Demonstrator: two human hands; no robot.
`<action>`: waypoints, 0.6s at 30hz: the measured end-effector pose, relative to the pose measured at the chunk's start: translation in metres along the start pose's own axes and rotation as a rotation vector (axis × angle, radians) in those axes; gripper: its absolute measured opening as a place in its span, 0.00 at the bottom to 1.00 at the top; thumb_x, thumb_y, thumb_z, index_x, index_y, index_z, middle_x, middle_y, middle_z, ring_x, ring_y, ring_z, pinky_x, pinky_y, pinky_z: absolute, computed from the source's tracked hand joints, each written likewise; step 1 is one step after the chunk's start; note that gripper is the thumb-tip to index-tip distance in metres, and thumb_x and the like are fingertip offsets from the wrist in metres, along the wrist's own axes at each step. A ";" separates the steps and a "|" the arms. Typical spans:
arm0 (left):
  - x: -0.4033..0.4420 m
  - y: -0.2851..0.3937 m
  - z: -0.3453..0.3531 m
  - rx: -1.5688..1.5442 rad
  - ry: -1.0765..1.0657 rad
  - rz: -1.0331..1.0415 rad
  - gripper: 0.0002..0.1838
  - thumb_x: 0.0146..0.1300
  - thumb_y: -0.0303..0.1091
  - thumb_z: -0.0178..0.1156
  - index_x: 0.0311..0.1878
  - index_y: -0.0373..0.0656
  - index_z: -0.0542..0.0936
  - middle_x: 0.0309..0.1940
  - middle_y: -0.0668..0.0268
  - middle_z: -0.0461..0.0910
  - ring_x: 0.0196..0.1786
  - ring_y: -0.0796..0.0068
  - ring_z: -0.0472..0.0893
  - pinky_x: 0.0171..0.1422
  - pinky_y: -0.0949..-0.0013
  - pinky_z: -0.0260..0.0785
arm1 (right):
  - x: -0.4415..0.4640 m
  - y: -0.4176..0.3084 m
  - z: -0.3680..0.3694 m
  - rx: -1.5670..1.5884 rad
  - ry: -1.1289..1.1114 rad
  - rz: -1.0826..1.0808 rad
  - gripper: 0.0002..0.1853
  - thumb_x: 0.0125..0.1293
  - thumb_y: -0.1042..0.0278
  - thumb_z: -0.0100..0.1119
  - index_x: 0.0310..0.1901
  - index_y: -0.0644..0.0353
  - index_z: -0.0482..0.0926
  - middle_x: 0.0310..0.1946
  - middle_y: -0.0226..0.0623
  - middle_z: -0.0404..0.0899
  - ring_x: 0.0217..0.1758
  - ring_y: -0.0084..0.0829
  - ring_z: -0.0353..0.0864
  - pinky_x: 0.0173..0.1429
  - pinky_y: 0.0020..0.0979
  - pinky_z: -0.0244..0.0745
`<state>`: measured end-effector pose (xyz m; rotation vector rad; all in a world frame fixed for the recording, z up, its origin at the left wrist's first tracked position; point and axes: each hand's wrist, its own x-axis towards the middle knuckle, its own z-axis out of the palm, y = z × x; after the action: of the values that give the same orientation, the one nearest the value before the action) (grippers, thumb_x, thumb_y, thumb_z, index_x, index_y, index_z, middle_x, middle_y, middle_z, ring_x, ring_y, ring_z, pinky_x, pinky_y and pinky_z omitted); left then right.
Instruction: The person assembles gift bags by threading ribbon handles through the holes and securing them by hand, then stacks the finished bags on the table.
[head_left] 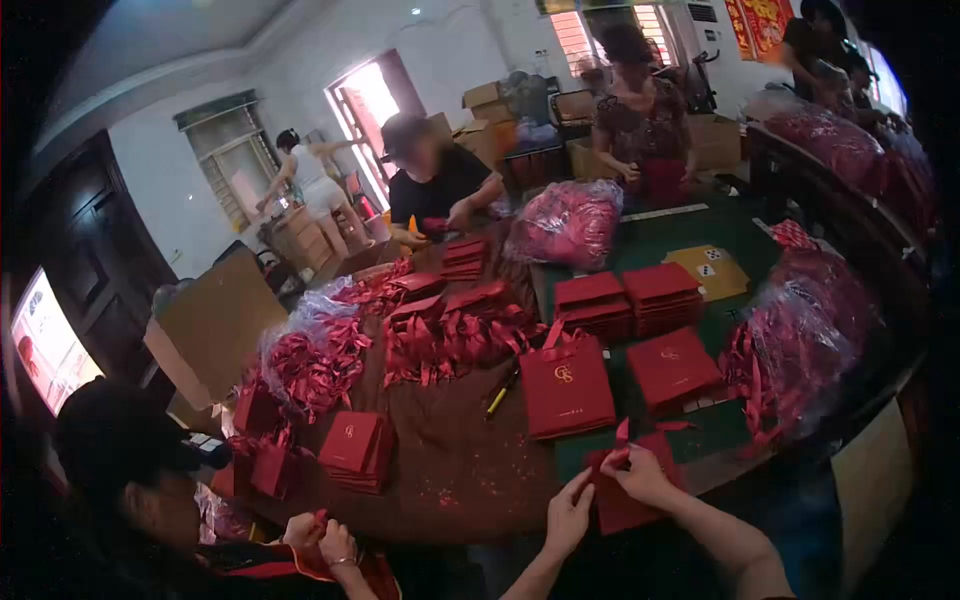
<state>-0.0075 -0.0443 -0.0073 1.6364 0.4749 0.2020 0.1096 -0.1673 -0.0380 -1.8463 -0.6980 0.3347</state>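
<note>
Near side | right hand [645, 478] pinches ribbon [622, 433] | left hand [568, 518] by red bag [627, 514], grip I can't tell | ribbon best kept flat

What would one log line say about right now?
right hand: pinching red ribbon | left hand: at red gift bag edge | ahead: gold-printed red gift bag

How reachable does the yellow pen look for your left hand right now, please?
Probably yes: no bag lies between the left hand and the yellow pen, just brown tabletop.
</note>
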 end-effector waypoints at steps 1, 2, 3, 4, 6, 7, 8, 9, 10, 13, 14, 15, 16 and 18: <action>0.001 0.007 -0.007 0.179 -0.022 0.068 0.18 0.70 0.32 0.55 0.62 0.40 0.75 0.51 0.58 0.79 0.50 0.73 0.78 0.54 0.71 0.70 | -0.001 -0.006 0.004 -0.044 0.049 0.089 0.09 0.62 0.62 0.64 0.38 0.59 0.82 0.40 0.44 0.79 0.46 0.39 0.79 0.52 0.42 0.74; 0.001 0.009 -0.010 0.166 -0.021 0.102 0.17 0.65 0.27 0.56 0.57 0.42 0.78 0.51 0.55 0.79 0.53 0.69 0.78 0.56 0.67 0.70 | -0.002 -0.011 0.004 -0.013 0.037 0.078 0.09 0.63 0.62 0.64 0.38 0.59 0.82 0.39 0.43 0.80 0.46 0.39 0.79 0.51 0.41 0.74; 0.004 0.008 -0.014 0.318 0.001 0.183 0.17 0.64 0.27 0.57 0.56 0.41 0.79 0.50 0.55 0.79 0.51 0.65 0.78 0.55 0.65 0.70 | -0.001 -0.013 0.001 0.011 0.026 0.069 0.10 0.63 0.62 0.64 0.38 0.60 0.82 0.37 0.43 0.80 0.46 0.38 0.79 0.50 0.40 0.75; 0.008 0.007 -0.014 0.462 0.020 0.270 0.17 0.62 0.28 0.58 0.55 0.41 0.80 0.48 0.55 0.80 0.49 0.61 0.78 0.55 0.63 0.70 | 0.000 -0.003 0.005 0.014 0.062 0.000 0.11 0.63 0.61 0.64 0.37 0.61 0.81 0.33 0.40 0.81 0.46 0.36 0.79 0.47 0.39 0.74; 0.004 0.008 -0.008 0.658 0.123 0.446 0.16 0.59 0.28 0.62 0.52 0.42 0.82 0.41 0.56 0.77 0.44 0.55 0.74 0.49 0.60 0.69 | 0.001 -0.014 0.003 0.067 0.045 0.179 0.08 0.59 0.67 0.65 0.33 0.63 0.82 0.32 0.39 0.83 0.39 0.29 0.82 0.46 0.31 0.75; 0.003 0.005 -0.004 0.803 0.195 0.544 0.16 0.58 0.28 0.63 0.51 0.42 0.82 0.39 0.57 0.76 0.43 0.55 0.73 0.47 0.59 0.69 | 0.001 -0.024 0.000 0.059 0.049 0.139 0.08 0.59 0.67 0.65 0.33 0.64 0.82 0.32 0.39 0.83 0.38 0.29 0.82 0.46 0.31 0.75; 0.008 0.000 -0.001 0.709 0.243 0.621 0.15 0.53 0.24 0.64 0.47 0.40 0.83 0.38 0.57 0.73 0.41 0.54 0.72 0.44 0.58 0.68 | -0.001 -0.032 -0.004 0.057 0.048 0.097 0.08 0.59 0.67 0.65 0.33 0.64 0.82 0.32 0.39 0.84 0.38 0.29 0.82 0.46 0.31 0.75; 0.010 -0.003 0.000 0.698 0.230 0.626 0.15 0.53 0.24 0.64 0.47 0.40 0.83 0.38 0.57 0.73 0.41 0.54 0.72 0.44 0.58 0.68 | 0.006 -0.008 0.004 -0.046 0.010 0.104 0.08 0.59 0.68 0.65 0.34 0.64 0.82 0.31 0.38 0.84 0.37 0.28 0.82 0.45 0.31 0.75; 0.012 -0.006 0.000 0.762 0.231 0.675 0.14 0.53 0.22 0.64 0.45 0.38 0.83 0.37 0.56 0.74 0.41 0.54 0.72 0.45 0.56 0.67 | 0.004 -0.009 0.000 -0.053 0.020 0.112 0.08 0.59 0.68 0.65 0.34 0.64 0.82 0.31 0.38 0.84 0.37 0.28 0.82 0.45 0.31 0.75; 0.024 -0.004 -0.007 0.866 0.259 0.807 0.11 0.51 0.18 0.63 0.39 0.36 0.83 0.37 0.55 0.75 0.42 0.53 0.73 0.44 0.56 0.68 | 0.005 -0.032 -0.012 0.071 -0.112 0.161 0.08 0.61 0.67 0.64 0.37 0.62 0.82 0.33 0.37 0.83 0.39 0.26 0.81 0.46 0.30 0.74; 0.026 -0.001 -0.010 0.874 0.220 0.880 0.10 0.51 0.18 0.62 0.39 0.35 0.82 0.38 0.55 0.75 0.42 0.53 0.74 0.43 0.57 0.70 | 0.003 -0.035 -0.014 0.069 -0.110 0.165 0.08 0.61 0.67 0.64 0.37 0.62 0.82 0.33 0.37 0.83 0.39 0.26 0.81 0.46 0.30 0.74; 0.027 0.000 -0.013 0.883 0.179 0.950 0.09 0.52 0.18 0.62 0.38 0.35 0.82 0.38 0.55 0.76 0.42 0.54 0.75 0.42 0.57 0.72 | 0.001 -0.036 -0.014 0.074 -0.089 0.127 0.08 0.61 0.67 0.64 0.39 0.62 0.83 0.36 0.37 0.83 0.40 0.26 0.80 0.47 0.29 0.74; 0.029 -0.002 -0.014 0.859 0.145 0.944 0.07 0.54 0.19 0.61 0.38 0.34 0.82 0.38 0.55 0.76 0.39 0.54 0.77 0.38 0.58 0.74 | -0.001 -0.037 -0.012 0.081 -0.071 0.090 0.08 0.62 0.67 0.64 0.40 0.61 0.83 0.40 0.38 0.82 0.42 0.26 0.80 0.47 0.29 0.74; 0.028 -0.004 -0.022 0.832 0.079 0.883 0.06 0.57 0.20 0.59 0.38 0.35 0.82 0.39 0.54 0.77 0.34 0.56 0.79 0.36 0.59 0.75 | -0.001 -0.034 -0.009 0.137 -0.017 0.035 0.10 0.62 0.65 0.65 0.42 0.59 0.83 0.43 0.38 0.79 0.46 0.28 0.78 0.48 0.30 0.72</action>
<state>0.0084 -0.0122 -0.0127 2.5892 -0.1904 0.8041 0.1030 -0.1668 -0.0029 -1.7291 -0.6396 0.4115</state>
